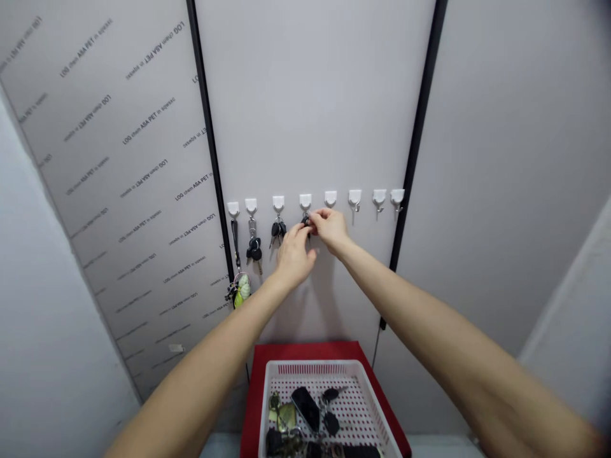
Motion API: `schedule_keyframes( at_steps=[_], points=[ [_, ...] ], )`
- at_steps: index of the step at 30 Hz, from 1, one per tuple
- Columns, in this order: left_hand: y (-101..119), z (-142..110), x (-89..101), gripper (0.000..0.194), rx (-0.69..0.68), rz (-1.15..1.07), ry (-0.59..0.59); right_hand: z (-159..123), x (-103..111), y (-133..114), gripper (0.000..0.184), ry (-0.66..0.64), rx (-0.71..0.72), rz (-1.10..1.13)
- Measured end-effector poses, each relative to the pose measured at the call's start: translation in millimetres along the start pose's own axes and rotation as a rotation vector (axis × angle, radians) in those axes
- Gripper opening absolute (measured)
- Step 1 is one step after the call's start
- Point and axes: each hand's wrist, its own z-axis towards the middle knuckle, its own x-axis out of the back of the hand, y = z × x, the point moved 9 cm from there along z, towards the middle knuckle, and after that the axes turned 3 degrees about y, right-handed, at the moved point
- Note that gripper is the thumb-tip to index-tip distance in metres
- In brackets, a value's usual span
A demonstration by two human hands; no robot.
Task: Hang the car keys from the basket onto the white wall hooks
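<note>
The left hand (294,257) and the right hand (330,230) are together at the fourth hook (305,201) from the left, and their fingers close narrowly around a small bunch of dark keys (306,221) just below it. On the three hooks to its left other keys hang. Below, a white basket (377,416) with more keys stands on the red surface (254,381)
</note>
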Motion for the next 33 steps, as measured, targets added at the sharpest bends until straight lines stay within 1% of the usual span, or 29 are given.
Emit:
schedule_keyframes(
  at_steps=[3,6,9,10,11,12,13,15,17,19,20,22,24,27,29,31,33],
  points=[
    [-5,4,-0.2,0.036,0.028,0.009,-0.007,6,0,7,0.013,0.023,-0.054,-0.072],
    [-7,-11,-2.5,0.031,0.028,-0.012,-0.038,3,4,16,0.014,0.019,-0.063,-0.125],
    [-17,-45,-14.9,0.029,0.052,-0.041,-0.124,-15,19,28,0.021,0.059,0.022,-0.181],
    [-22,-61,-22.7,0.029,0.071,-0.047,-0.177,-26,24,35,0.022,0.065,0.055,-0.207],
    [-28,-79,-32.6,0.029,0.092,-0.053,-0.245,-40,27,44,0.023,0.042,0.075,-0.233],
    [-33,-99,-43.9,0.029,0.110,-0.059,-0.324,-56,27,57,0.022,-0.019,0.073,-0.259],
    [-38,-120,-56.1,0.028,0.126,-0.062,-0.413,-75,24,73,0.021,-0.112,0.046,-0.284],
    [-46,-164,-80.4,0.028,0.150,-0.059,-0.604,-123,14,110,0.017,-0.368,-0.059,-0.337],
    [-52,-205,-100.9,0.029,0.165,-0.046,-0.784,-173,8,141,0.016,-0.593,-0.158,-0.404],
    [-53,-237,-115.9,0.031,0.141,-0.034,-0.936,-215,6,162,0.015,-0.766,-0.213,-0.462],
    [-52,-248,-121.0,0.032,0.114,-0.027,-0.987,-232,5,169,0.015,-0.846,-0.224,-0.487],
    [-52,-260,-127.1,0.034,0.060,0.007,-1.027,-257,4,176,0.015,-0.974,-0.200,-0.549],
    [-56,-263,-130.1,0.034,0.046,0.058,-1.015,-268,3,178,0.020,-1.032,-0.133,-0.649],
    [-66,-264,-133.4,0.033,0.118,0.118,-1.006,-271,2,176,0.032,-0.983,-0.029,-0.806],
    [-71,-263,-133.9,0.031,0.175,0.121,-0.994,-273,0,176,0.033,-0.942,0.004,-0.862],
    [-73,-262,-132.6,0.033,0.232,0.107,-0.966,-273,-1,177,0.029,-0.903,-0.001,-0.867],
    [-74,-262,-131.9,0.036,0.290,0.066,-0.971,-269,1,181,0.027,-0.849,-0.079,-0.811]
  ],
)
